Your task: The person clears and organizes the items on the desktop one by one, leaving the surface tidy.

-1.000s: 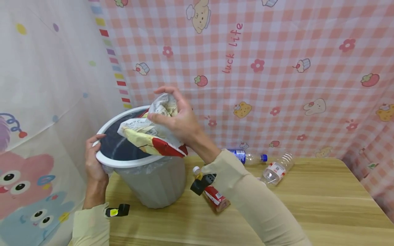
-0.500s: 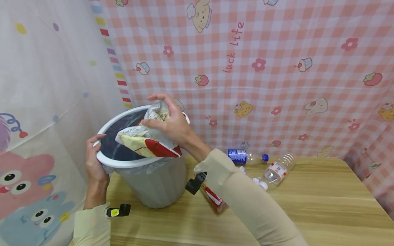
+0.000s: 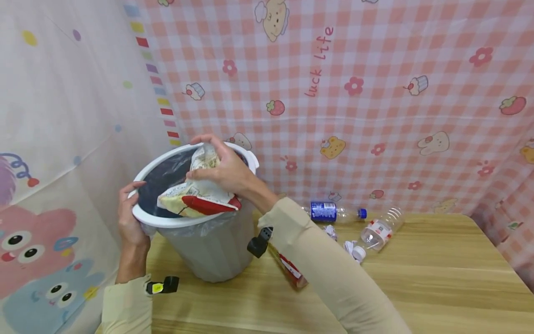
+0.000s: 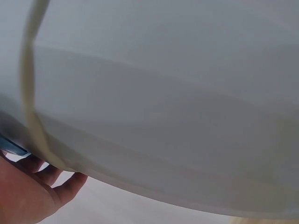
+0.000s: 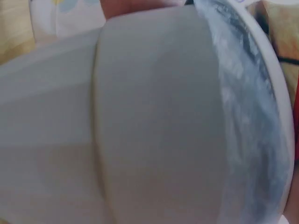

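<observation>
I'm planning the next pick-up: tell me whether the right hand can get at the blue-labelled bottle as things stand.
Probably not yet: the right hand holds a crumpled wrapper at the mouth of the bin. Once freed, it likely could: nothing covers the cap of the blue-labelled bottle.

One bin (image 3: 212,255), one printed wrapper (image 3: 206,204), two hands (image 3: 133,220) (image 3: 229,171), one table (image 3: 438,273), two crumpled papers (image 3: 330,232) (image 3: 349,247) and three plastic bottles (image 3: 323,212) (image 3: 380,230) (image 3: 289,268) are showing, along with two wrist cameras (image 3: 258,243) (image 3: 171,284)
</observation>
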A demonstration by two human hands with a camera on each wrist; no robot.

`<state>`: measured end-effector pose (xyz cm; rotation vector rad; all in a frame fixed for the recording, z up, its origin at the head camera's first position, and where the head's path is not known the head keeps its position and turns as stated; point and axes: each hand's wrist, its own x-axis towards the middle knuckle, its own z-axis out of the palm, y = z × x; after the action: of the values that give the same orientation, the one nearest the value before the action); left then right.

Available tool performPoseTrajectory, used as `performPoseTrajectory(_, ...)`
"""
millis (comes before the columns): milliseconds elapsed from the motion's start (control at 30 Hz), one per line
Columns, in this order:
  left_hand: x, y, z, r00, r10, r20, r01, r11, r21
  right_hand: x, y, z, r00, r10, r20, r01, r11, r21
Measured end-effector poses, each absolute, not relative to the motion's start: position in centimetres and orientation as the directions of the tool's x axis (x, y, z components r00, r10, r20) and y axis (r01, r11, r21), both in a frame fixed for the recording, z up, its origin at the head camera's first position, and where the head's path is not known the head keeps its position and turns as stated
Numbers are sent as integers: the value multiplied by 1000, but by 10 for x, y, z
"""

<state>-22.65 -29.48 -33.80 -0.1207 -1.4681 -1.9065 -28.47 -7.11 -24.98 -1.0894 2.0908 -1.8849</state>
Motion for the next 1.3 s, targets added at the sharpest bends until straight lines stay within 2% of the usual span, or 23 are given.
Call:
performPoseTrajectory(200, -225, -294, -338, -750, -469, 467, 561, -76, 825, -290, -70, -252, -689, -638, 343, -516, 101, -851)
performPoseTrajectory(400, -225, -294, -338, -744, -474, 471, 572, -86, 816, -290, -71, -253, -656, -663, 361, -569, 120, -813)
performPoseTrajectory(633, -224, -292, -338, -742, -486, 462, 573, -102, 813, -289, -70, -253, -656, -663, 361, -588, 149, -795)
performPoseTrajectory(1000, -224, -293, -337, -743, -485, 461, 577, -115, 808, -288, -71, -254, -690, -635, 348, -559, 162, -813)
performPoseTrajectory(1200, -224, -293, -339, -731, -482, 484, 569, -39, 821, -286, -70, -255, -684, -651, 328, -492, 80, -867)
performPoseTrajectory(1300, -224, -293, -339, -735, -484, 475, 552, -19, 834, -286, -70, -254, -696, -643, 321, -492, 101, -864)
